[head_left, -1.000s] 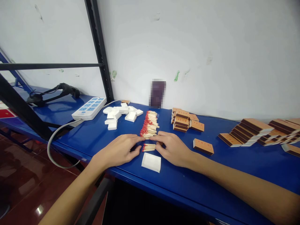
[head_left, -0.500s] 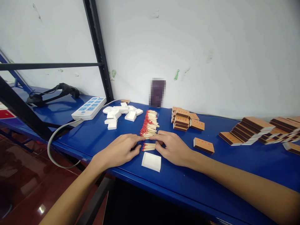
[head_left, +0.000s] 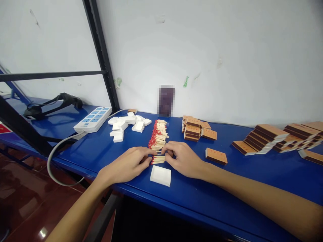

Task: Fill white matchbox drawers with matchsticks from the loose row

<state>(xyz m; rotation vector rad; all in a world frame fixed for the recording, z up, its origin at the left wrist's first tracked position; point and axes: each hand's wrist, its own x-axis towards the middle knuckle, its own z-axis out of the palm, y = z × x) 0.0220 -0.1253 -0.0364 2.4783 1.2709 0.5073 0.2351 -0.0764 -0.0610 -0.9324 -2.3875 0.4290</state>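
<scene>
A small bundle of red-tipped matches (head_left: pixel 158 159) lies on the blue table (head_left: pixel 227 181), pinched from both sides. My left hand (head_left: pixel 128 163) presses its fingertips on the bundle's red-tipped end. My right hand (head_left: pixel 182 158) closes its fingers on the other end. Just behind the bundle is a long pile of matches (head_left: pixel 157 135). An open white matchbox tray (head_left: pixel 160 175) sits in front of my hands, near the table's front edge.
Several white trays (head_left: pixel 126 123) lie at the back left beside a white power strip (head_left: pixel 92 119) with its grey cable. Brown matchbox sleeves (head_left: pixel 195 128) are stacked behind my right hand, one sleeve (head_left: pixel 216 156) lies alone, and more boxes (head_left: pixel 277 137) line the far right. A black frame post (head_left: pixel 101 57) stands at left.
Both hands have closed in on the small bundle of matches, squeezing it between the fingertips. The view has shifted slightly to the right and down.
</scene>
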